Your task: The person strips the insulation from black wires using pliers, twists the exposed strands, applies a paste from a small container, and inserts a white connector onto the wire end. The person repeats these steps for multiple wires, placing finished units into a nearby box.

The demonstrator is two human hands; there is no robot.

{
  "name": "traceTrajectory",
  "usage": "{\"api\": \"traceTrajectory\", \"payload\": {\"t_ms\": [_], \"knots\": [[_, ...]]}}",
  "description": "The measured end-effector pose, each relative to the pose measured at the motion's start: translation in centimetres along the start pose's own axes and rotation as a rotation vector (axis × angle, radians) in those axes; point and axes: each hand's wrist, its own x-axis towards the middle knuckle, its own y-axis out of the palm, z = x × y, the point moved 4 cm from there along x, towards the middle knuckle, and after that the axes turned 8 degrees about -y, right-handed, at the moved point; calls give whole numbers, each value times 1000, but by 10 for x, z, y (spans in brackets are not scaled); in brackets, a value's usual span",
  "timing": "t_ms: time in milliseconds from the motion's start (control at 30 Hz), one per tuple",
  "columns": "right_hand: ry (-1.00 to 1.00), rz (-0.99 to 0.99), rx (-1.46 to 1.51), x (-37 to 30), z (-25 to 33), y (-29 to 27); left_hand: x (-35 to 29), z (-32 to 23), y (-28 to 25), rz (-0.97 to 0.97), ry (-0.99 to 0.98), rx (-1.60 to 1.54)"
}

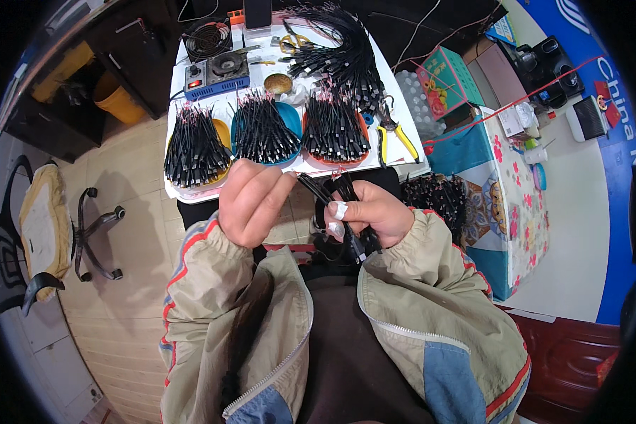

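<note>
Work at a white-covered desk (396, 152), seen from above. The desk stands beyond the hands. Across its near part lie three batches of short black cables, left to right: one in a yellow tray (224, 133), one in a teal tray (290, 116) and one in an orange tray (364, 131). Behind the orange tray spreads a heap of longer black cables (339, 49); to the right of the same tray lie hand cutters (396, 134) with yellow-and-black handles.

The left hand (252, 201) is before the gap between the yellow and teal trays, its fingers curled and drawn together. The right hand (374, 212), with white wrapping on its thumb and a finger, closes on a bundle of black cables (346, 189). The bundle lies on the near side of the orange tray, clear of the desk and between the two hands, chiefly within the right. Its long axis is mostly upright, with reddish wire ends uppermost and connector ends below the fingers.

The governing relation is found at the bundle's left side. Here a few cables splay away from the rest, their axis slanting up and leftward from the right thumb toward the left fingertips. The left hand is thus nearer their free ends, the right nearer their middle. Whether the left fingertips actually pinch an end cannot be told.
</note>
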Motion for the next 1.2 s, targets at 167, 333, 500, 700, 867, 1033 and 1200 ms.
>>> {"api": "traceTrajectory", "payload": {"t_ms": [167,333,500,700,867,1033,1200], "knots": [[-39,-98,-129,8,6,-7,-7,24,10,34,77,105],[-370,-255,-411,30,4,-12,-14,34,36,-92,-154,55],[-428,-365,-925,53,27,-36,-16,59,50,-224,-486,-66],[-503,-360,-1768,111,105,-63,-44,79,63,-184,-628,-96],[-306,-177,-2205,178,116,-79,-61,69,78,-142,-397,-243],[-77,-11,-2385,215,109,-91,-63,68,79,-131,-436,-339],[17,38,-2406,221,103,-92,-64,68,76,-101,-466,-408]]}}
